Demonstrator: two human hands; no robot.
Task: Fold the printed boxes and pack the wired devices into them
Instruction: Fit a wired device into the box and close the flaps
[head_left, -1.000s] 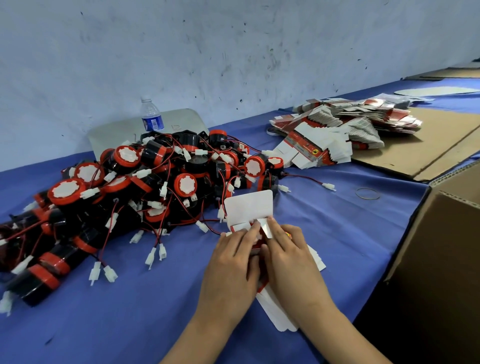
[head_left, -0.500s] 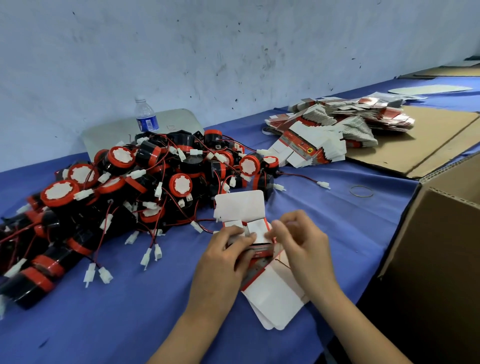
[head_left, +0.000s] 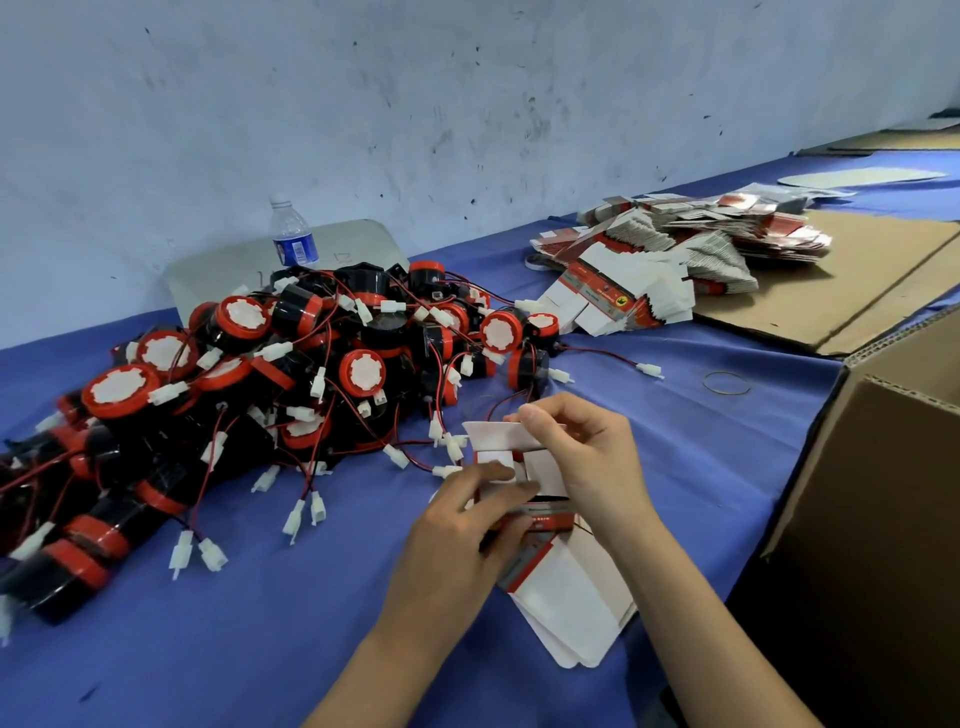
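Blue cloth covers the table (head_left: 260, 649), which runs along a scuffed pale wall; a heap of red-and-black wired devices (head_left: 291, 374) lies at the left with a water bottle (head_left: 292, 234) behind it, a stack of flat printed boxes (head_left: 675, 260) lies far right on brown cardboard sheets (head_left: 852, 291), a rubber band (head_left: 726, 383) sits on the cloth, and a big cardboard carton (head_left: 893, 493) stands at the right edge. One printed box (head_left: 550, 551) is half formed near the front, just beside the heap; the left hand (head_left: 462, 540) grips its red body, fingers curled round it; the right hand (head_left: 587, 457) pinches the white top flap (head_left: 498, 434) between thumb and fingers, bending it over the open end. The step looks like closing one end, so packing has not begun for this box. Risks from here: thin card may crease off its score line if the flap is forced crooked; the small side tabs may spring out and block the tuck; loose wires and white plugs lie close by and could snag under the box; too tight a squeeze from the left hand might flatten the sleeve.
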